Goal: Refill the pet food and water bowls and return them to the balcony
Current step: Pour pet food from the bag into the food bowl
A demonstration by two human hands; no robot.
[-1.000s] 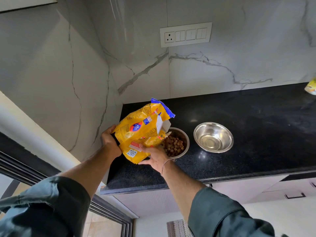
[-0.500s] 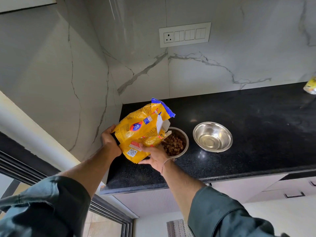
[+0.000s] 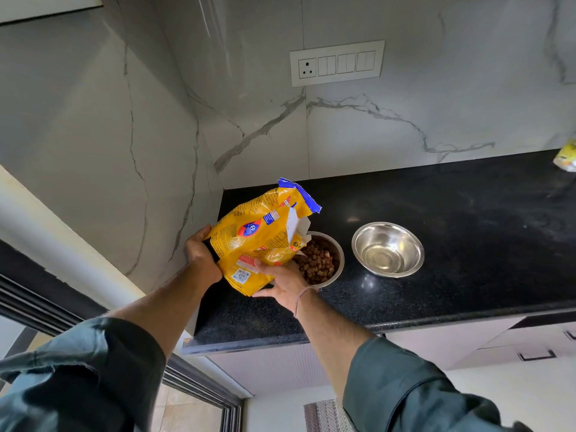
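A yellow pet food bag (image 3: 255,232) with a torn blue top is tilted, its open mouth over a steel bowl (image 3: 338,260) that holds brown kibble (image 3: 316,263). My left hand (image 3: 199,255) grips the bag's bottom end from the left. My right hand (image 3: 282,283) holds the bag from below, near its lower corner, and hides the bowl's near-left rim. A second steel bowl (image 3: 388,249) stands to the right on the black counter (image 3: 452,260); it looks shiny, and I cannot tell if it holds water.
The counter ends at a marble side wall on the left and a marble back wall with a switch plate (image 3: 336,62). A yellow packet (image 3: 565,157) lies at the far right edge. White cabinet fronts (image 3: 467,347) sit below the counter.
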